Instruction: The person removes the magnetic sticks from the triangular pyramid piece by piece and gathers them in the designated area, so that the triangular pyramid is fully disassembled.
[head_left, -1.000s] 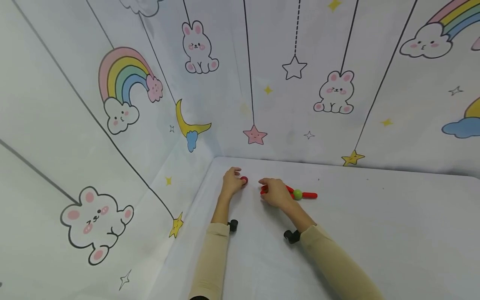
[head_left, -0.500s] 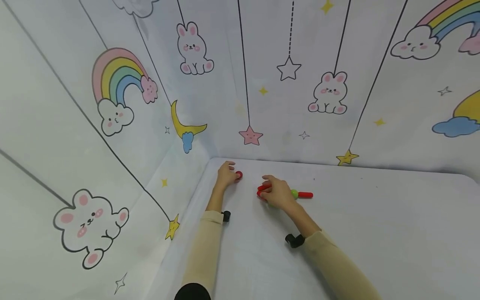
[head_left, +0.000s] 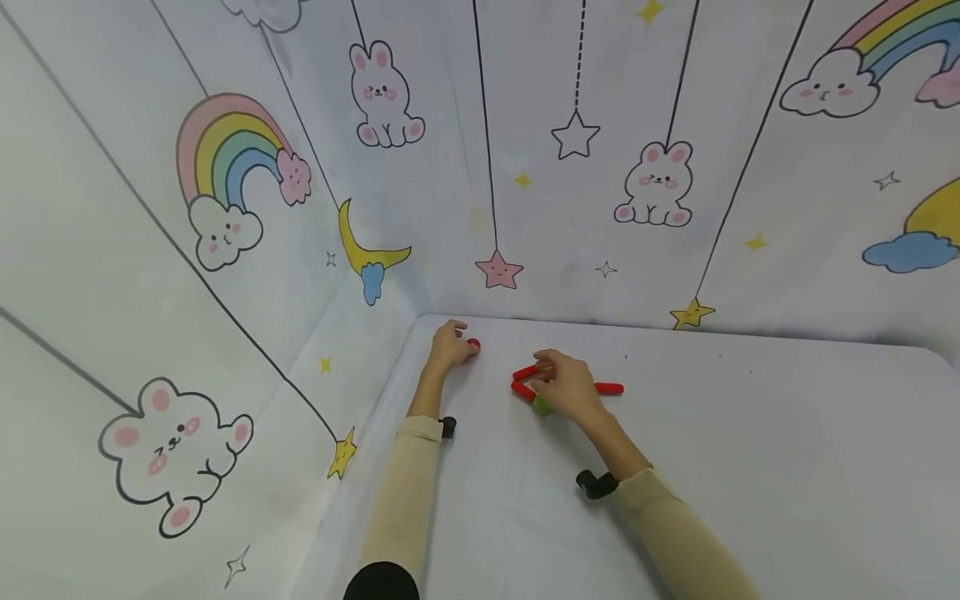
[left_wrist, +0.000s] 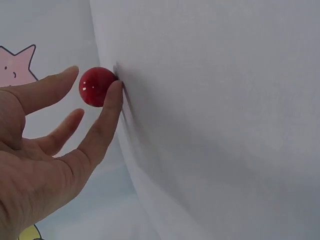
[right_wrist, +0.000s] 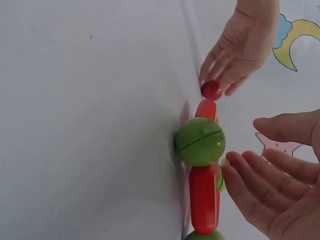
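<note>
Glossy red, the ball (left_wrist: 93,89) rests on the white table (head_left: 750,467), a finger of the loosely spread left hand (left_wrist: 50,172) at its side, perhaps to stop it rolling; the right hand (head_left: 567,388), fingers apart, gripping nothing, hovers beside the red sticks (right_wrist: 204,197) and green balls (right_wrist: 199,142)

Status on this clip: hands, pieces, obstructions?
Left hand at red ball. Right hand open beside red-and-green pieces. Head view: right hand partly hides pieces.
</note>
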